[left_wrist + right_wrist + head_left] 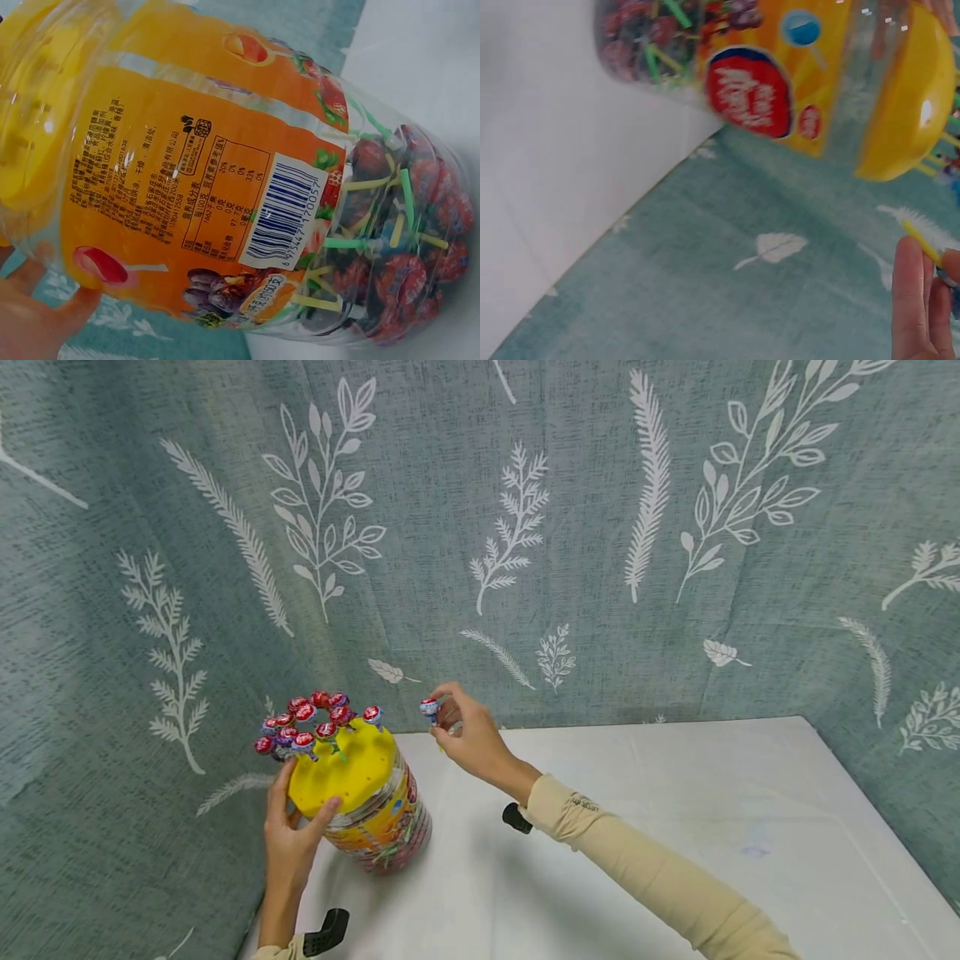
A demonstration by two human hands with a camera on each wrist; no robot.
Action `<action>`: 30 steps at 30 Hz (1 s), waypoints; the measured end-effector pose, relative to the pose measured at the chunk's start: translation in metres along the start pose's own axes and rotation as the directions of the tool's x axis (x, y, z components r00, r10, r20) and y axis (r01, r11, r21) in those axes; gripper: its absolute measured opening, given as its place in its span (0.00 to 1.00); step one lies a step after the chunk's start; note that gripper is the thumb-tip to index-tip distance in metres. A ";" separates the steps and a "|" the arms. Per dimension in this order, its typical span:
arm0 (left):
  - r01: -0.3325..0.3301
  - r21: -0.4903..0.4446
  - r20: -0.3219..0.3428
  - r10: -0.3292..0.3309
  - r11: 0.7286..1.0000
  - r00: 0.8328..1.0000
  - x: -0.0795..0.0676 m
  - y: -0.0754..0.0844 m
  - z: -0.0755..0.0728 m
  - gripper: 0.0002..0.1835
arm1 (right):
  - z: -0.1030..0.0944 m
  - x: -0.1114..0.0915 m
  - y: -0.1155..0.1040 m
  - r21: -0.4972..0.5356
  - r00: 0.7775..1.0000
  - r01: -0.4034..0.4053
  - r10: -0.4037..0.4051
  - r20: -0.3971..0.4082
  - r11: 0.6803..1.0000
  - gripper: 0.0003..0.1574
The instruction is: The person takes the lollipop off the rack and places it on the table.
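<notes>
Pinching lollipop — right hand, near jar

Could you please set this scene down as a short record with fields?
Right hand: pinches a lollipop with a yellow stick
Left hand: holds the yellow lid at its edge
On lid: several standing lollipops, wrappers partly red
Jar: clear, on the white table, orange label, more lollipops inside
Backdrop: green-blue cloth, white leaf print
</notes>
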State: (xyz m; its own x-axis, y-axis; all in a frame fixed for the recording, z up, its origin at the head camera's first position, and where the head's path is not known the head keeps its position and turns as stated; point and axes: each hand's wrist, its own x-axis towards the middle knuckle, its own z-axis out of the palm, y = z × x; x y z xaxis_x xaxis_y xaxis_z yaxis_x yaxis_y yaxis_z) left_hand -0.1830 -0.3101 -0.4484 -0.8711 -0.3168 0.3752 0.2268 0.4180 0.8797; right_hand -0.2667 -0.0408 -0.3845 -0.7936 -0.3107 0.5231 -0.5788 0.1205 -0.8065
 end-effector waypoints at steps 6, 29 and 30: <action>-0.003 -0.005 0.005 0.004 1.000 1.000 -0.002 0.000 0.004 0.42 | -0.013 -0.008 0.017 -0.050 0.996 -0.088 0.087 -0.021 0.995 0.24; -0.002 -0.009 0.030 0.002 1.000 1.000 -0.003 0.001 0.004 0.42 | -0.029 -0.035 0.084 0.051 0.926 -0.358 0.361 -0.109 0.932 0.26; 0.000 -0.007 0.029 0.001 1.000 1.000 -0.003 0.001 0.005 0.42 | -0.029 -0.036 0.086 0.053 0.924 -0.362 0.366 -0.113 0.931 0.26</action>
State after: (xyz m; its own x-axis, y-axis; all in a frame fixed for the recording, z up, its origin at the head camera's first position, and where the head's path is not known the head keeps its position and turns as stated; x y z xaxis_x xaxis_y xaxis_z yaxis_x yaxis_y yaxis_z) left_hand -0.1818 -0.3045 -0.4499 -0.8833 -0.2915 0.3670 0.2303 0.4120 0.8816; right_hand -0.2930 0.0077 -0.4645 -0.9660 -0.1365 0.2196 -0.2417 0.1745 -0.9545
